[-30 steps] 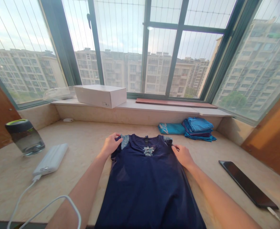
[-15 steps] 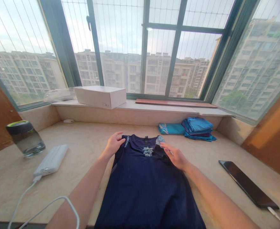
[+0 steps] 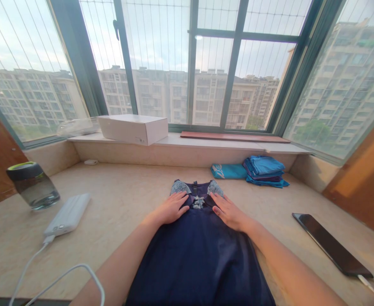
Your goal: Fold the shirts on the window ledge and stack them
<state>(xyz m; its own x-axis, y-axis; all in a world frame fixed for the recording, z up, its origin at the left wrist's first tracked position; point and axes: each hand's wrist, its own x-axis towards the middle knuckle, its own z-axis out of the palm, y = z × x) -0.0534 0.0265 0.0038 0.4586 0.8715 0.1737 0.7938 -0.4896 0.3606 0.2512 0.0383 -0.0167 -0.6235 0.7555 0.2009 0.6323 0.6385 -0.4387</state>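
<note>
While lying flat, navy top (image 3: 196, 250) sits under left hand (image 3: 171, 209) and right hand (image 3: 229, 212).

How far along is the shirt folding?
Done: both sleeves of the navy top are folded in, patterned shoulders showing at the collar; folded blue clothes and a teal piece lie stacked by the sill. In hand: left hand and right hand lie flat on the chest, either side of the neckline trim. Left: the body lies full length, no crosswise fold yet.
</note>
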